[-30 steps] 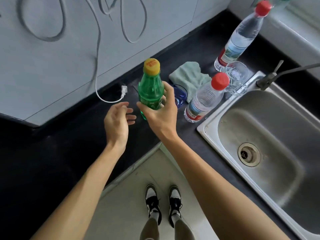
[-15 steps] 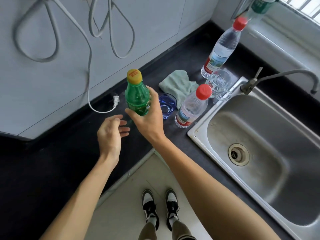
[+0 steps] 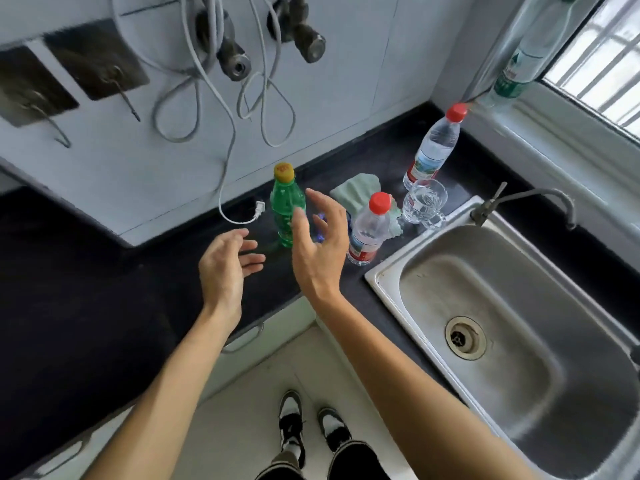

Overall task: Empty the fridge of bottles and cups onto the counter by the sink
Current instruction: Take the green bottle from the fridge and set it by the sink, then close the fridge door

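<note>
While the green bottle point(image 3: 282, 209) is standing upright on the black counter point(image 3: 104, 289), a little to the left of the sink point(image 3: 381, 282), both hands are hovering in front of it and holding nothing. It is showing a translucent green plastic body, a rounded shoulder and a yellow screw cap point(image 3: 284, 172) with red print that is too small to read. The right hand point(image 3: 320, 247) is hanging just beside it with fingers spread and loosely bent. Its thumb is overlapping the bottle's lower half, and whether it is touching cannot be told. The left hand point(image 3: 225, 268) is floating lower and to the left, fingers relaxed and apart. To the right, a red-capped water bottle point(image 3: 369, 233) is standing near the sink's corner. Behind it a pale green cloth point(image 3: 360, 187) is lying, with a glass mug point(image 3: 424, 206) and a second water bottle point(image 3: 433, 150) farther back.
</note>
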